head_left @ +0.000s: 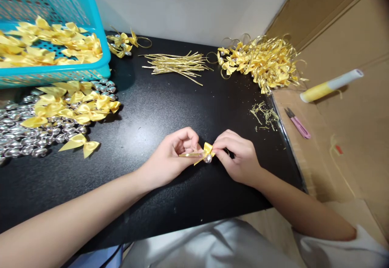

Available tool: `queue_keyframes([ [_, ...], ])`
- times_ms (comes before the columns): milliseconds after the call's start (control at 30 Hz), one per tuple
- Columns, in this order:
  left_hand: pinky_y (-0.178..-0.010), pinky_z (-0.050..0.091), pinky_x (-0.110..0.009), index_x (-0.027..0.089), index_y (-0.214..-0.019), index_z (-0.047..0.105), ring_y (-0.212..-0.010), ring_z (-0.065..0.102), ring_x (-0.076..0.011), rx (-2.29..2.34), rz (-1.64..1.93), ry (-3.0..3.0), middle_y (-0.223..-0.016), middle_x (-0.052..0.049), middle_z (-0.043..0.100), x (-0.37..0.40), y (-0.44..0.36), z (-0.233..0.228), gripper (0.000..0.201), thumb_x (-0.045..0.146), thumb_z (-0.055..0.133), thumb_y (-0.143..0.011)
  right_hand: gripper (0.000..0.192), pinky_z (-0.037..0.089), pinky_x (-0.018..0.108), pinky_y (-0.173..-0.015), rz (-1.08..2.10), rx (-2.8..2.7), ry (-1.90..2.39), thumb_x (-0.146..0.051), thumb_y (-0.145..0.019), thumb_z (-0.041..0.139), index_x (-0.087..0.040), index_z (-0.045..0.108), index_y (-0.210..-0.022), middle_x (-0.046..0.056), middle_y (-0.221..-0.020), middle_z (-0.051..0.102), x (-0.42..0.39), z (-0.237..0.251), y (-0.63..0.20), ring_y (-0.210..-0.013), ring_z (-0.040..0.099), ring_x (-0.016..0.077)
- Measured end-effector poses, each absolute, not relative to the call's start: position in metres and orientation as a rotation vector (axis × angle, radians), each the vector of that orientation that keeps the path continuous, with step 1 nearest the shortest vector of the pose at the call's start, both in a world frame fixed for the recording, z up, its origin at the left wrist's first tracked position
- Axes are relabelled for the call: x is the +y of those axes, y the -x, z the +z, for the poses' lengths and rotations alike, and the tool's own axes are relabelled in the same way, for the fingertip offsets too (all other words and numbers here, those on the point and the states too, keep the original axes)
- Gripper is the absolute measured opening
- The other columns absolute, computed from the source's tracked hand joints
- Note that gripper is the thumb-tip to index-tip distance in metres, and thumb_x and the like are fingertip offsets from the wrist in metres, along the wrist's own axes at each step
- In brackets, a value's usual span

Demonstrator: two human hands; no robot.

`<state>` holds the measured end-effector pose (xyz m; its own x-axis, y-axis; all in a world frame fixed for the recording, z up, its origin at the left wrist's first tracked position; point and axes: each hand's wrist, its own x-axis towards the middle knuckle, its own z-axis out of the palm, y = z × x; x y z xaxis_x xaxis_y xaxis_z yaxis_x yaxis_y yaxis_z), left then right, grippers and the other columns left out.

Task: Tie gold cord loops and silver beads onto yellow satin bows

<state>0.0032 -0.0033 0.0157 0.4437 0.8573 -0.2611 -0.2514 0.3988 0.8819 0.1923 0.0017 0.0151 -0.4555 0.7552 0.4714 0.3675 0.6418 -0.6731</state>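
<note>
My left hand and my right hand meet over the front middle of the black table. Between their fingertips is a small yellow ribbon bow with a silver bead under it. A thin gold wire runs from the bow into my left fingers. Both hands pinch this piece; my right fingers close on the bow's right side.
A turquoise basket of yellow bows stands back left. Loose bows lie on silver beads at the left. Cut gold wires and a finished pile lie at the back. Pink snips and a yellow-white tube rest on cardboard at right.
</note>
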Motion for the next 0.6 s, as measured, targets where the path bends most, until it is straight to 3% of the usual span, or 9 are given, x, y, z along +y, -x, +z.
queue_keyframes([
  [233,-0.054,0.036,-0.018,0.017,-0.071,0.048,-0.054,0.049,-0.0064,0.879,0.832,-0.905,-0.061,0.005,0.055,-0.0031,-0.0026,0.0151,0.030,0.022,0.078,-0.071,0.017,0.048,0.027,-0.063,0.768,-2.003,1.009,-0.009,-0.087,0.056,-0.018,0.061,-0.074,0.001,-0.069,0.063,0.0036,0.0140,-0.1934,-0.066,0.059,0.0131],
  [600,-0.060,0.044,-0.021,0.017,-0.074,0.060,-0.063,0.060,-0.0105,0.845,0.886,-0.878,-0.069,0.000,0.068,-0.0041,-0.0019,0.0141,0.021,0.024,0.080,-0.071,0.016,0.045,0.025,-0.062,0.877,-1.987,1.036,-0.012,-0.088,0.054,-0.018,0.058,-0.073,0.000,-0.069,0.059,0.0045,0.0117,-0.1941,-0.065,0.055,0.0118],
])
